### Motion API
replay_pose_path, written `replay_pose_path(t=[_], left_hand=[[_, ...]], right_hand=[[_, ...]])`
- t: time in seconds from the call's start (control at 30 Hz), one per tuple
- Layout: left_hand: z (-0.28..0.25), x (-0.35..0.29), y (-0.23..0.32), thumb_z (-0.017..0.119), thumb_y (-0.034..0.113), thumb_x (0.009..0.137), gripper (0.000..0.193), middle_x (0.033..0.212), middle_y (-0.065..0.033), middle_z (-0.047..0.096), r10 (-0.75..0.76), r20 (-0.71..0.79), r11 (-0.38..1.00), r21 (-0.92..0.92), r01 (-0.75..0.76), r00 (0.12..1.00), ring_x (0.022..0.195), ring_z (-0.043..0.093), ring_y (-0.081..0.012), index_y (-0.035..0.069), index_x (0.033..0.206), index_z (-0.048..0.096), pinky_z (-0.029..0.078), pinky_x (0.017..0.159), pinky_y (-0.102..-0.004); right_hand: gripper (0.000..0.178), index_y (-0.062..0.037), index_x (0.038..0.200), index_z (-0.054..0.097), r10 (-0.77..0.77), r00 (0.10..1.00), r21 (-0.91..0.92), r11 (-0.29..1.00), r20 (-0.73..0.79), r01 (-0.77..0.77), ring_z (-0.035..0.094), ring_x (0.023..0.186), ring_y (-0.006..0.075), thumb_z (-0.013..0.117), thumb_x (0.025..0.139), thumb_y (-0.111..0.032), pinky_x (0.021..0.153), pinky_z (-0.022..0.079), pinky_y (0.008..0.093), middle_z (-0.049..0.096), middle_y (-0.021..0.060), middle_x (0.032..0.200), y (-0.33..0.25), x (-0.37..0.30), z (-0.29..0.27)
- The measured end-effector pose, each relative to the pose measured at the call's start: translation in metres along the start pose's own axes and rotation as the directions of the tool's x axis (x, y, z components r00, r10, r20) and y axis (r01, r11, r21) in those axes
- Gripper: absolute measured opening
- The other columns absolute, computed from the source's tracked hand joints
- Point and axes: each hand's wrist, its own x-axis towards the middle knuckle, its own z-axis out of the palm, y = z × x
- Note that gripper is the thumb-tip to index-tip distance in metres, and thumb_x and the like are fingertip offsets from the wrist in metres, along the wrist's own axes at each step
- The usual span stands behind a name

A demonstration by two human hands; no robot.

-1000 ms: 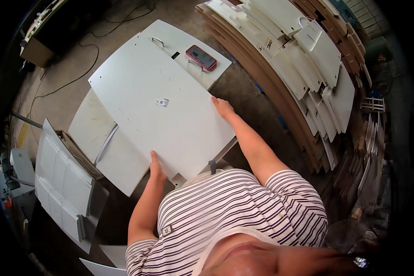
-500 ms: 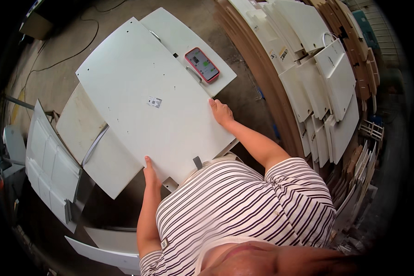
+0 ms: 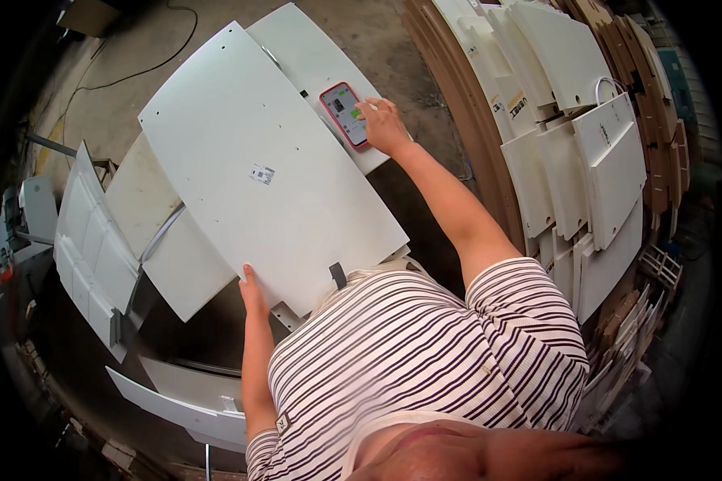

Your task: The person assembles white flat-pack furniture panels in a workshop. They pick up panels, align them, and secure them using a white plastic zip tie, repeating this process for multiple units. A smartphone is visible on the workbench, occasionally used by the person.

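Observation:
In front of me lies a large white panel [image 3: 273, 200] with small drilled holes and a printed label [image 3: 262, 174]. My left hand [image 3: 253, 290] is closed on its near left edge, thumb on top, the other fingers hidden underneath. A smartphone [image 3: 342, 112] in a red case rests screen up on another white board [image 3: 329, 56] beyond the panel's right side. My right hand [image 3: 385, 128] is over the phone's right edge, fingers apart and bent toward the lit screen. Whether a fingertip touches the glass I cannot tell. A grey strip [image 3: 338, 276] sticks up at the panel's near edge.
White panels [image 3: 565, 160] and brown boards [image 3: 457, 104] stand stacked on the right. More white panels [image 3: 96, 232] lean at the left, beside a stained board [image 3: 168, 264]. Another white board [image 3: 176, 410] lies at lower left. A black cable [image 3: 136, 78] runs over the floor.
My right hand has let go of the panel's right edge and moved up to the phone. My left hand stays on the panel, and the whole view has shifted slightly.

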Motion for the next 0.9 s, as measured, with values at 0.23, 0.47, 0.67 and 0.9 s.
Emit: replay_pose_path(t=[0.23,0.47,0.67,0.9], left_hand=[[0.011,-0.003,0.001,0.051,0.049,0.095,0.066,0.129,-0.0181,0.05,0.087,-0.144,0.994,0.072,-0.077,0.986,0.116,0.05,-0.026,-0.006,0.129,0.039,0.04,0.099,-0.0373],[0.035,-0.034,0.002,0.06,0.03,0.091,0.061,0.13,-0.0256,0.036,0.431,-0.32,0.665,0.745,-0.057,0.844,0.121,0.031,-0.0407,-0.004,0.135,0.036,0.028,0.104,-0.0473],[0.035,-0.045,0.005,0.064,0.023,0.088,0.062,0.129,-0.026,0.036,0.403,-0.268,0.628,0.777,-0.051,0.875,0.122,0.031,-0.0405,-0.004,0.135,0.035,0.029,0.103,-0.0475],[0.035,-0.048,0.008,0.066,0.02,0.086,0.063,0.128,-0.0277,0.035,0.344,-0.304,0.712,0.701,-0.035,0.888,0.122,0.03,-0.0403,-0.006,0.134,0.033,0.029,0.104,-0.0487]], right_hand=[[0.04,-0.0084,0.12,0.055,-0.004,0.997,-0.133,0.991,-0.077,-0.006,0.047,0.124,0.0269,0.046,0.082,0.0,0.105,0.031,0.0449,0.063,0.0104,0.114,0.01,-0.011,0.015],[0.025,-0.0065,0.11,0.057,0.191,0.981,0.004,0.981,0.043,-0.191,0.057,0.099,0.0329,0.054,0.085,-0.011,0.084,0.045,0.0463,0.063,0.0137,0.103,-0.027,-0.056,0.002],[0.042,-0.0001,0.09,0.056,0.383,0.848,-0.006,0.912,0.365,-0.41,0.063,0.084,0.0399,0.048,0.095,-0.041,0.075,0.049,0.0487,0.065,0.0222,0.084,-0.066,-0.132,0.018],[0.05,0.0029,0.094,0.058,0.403,0.793,-0.133,0.912,0.457,-0.387,0.066,0.086,0.0362,0.041,0.098,-0.044,0.076,0.052,0.0444,0.067,0.0216,0.087,-0.079,-0.139,0.006]])
